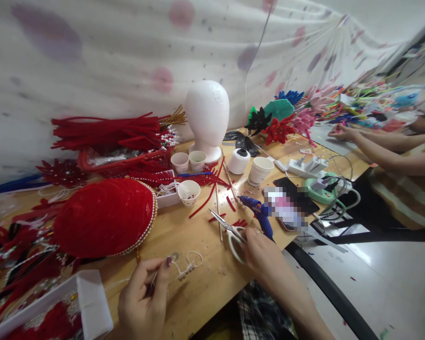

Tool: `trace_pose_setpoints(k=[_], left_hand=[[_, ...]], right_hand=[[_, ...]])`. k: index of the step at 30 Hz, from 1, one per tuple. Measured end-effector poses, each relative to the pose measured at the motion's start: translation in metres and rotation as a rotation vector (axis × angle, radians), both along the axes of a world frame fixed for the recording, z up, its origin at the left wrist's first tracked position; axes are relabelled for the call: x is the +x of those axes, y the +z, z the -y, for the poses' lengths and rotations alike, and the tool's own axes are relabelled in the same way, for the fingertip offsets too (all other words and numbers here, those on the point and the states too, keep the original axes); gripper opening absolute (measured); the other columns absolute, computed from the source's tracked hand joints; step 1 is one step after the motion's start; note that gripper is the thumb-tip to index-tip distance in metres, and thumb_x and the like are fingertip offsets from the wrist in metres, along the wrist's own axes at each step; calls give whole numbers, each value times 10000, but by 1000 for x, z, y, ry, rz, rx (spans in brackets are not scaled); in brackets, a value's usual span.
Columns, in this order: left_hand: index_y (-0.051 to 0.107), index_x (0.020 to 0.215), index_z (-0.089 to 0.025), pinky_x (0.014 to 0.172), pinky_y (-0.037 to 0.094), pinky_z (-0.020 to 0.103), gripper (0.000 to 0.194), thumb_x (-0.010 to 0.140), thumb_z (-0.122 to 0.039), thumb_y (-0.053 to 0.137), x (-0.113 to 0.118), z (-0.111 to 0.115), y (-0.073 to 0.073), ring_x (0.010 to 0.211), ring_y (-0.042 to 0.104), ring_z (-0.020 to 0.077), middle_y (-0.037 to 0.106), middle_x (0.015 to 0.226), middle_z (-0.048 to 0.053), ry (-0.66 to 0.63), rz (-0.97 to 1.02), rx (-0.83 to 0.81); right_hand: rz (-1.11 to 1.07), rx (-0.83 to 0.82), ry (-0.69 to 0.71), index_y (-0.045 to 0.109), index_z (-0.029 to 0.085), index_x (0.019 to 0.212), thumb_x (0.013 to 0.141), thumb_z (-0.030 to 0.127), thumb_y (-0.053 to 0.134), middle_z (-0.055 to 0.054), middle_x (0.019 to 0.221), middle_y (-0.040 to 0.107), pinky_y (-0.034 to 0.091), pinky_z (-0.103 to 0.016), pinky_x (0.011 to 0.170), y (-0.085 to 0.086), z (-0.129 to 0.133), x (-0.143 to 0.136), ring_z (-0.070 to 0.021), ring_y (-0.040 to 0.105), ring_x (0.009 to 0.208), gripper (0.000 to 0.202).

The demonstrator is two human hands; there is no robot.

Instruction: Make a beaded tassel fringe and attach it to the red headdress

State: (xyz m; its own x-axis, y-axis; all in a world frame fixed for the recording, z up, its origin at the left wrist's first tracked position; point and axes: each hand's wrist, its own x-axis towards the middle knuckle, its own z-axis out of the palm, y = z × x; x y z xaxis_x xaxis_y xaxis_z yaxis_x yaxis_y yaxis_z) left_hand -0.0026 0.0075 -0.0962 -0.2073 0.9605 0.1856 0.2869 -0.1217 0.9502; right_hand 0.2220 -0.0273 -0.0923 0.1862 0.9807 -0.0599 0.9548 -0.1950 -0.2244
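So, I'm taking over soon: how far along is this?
The red dome looks covered, with beaded trim along its edge. In hand: white string, apparently pinched by the left hand, and scissors in the right hand. Perhaps left: red strips lying loose; exact remainder unclear.

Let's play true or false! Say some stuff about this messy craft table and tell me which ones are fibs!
1. The right hand holds scissors. True.
2. The white model head wears the red dome. False: the head is bare, and the dome sits on the table.
3. A blue glue gun lies near the scissors. True.
4. The left hand holds a paper cup. False: it pinches white string.
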Motion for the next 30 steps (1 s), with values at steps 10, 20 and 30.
trace_pose_setpoints(k=[10, 20, 30], left_hand=[[649, 746, -193, 389, 404, 166, 207, 861, -363, 630, -15, -14, -2, 385, 491, 91, 539, 472, -60, -58, -163, 131], [647, 806, -194, 420, 413, 174, 210, 917, -357, 579, -17, -13, 10, 415, 553, 103, 592, 501, -45, -153, -321, 48], [659, 835, -198, 460, 420, 161, 133, 931, -236, 576, -14, -17, 20, 388, 534, 74, 616, 504, -69, -231, -623, 360]], right_hand=[[-499, -5, 210, 488, 219, 799, 904, 327, 538, -10, 714, 605, 429, -276, 547, 26, 24, 11, -157, 540, 605, 160], [-416, 11, 477, 598, 223, 865, 834, 390, 670, -4, 708, 672, 387, -267, 554, 31, 9, 5, -170, 607, 609, 185], [-281, -45, 536, 634, 227, 851, 892, 454, 596, -43, 690, 671, 367, -295, 527, 29, 9, 6, -212, 642, 606, 234]])
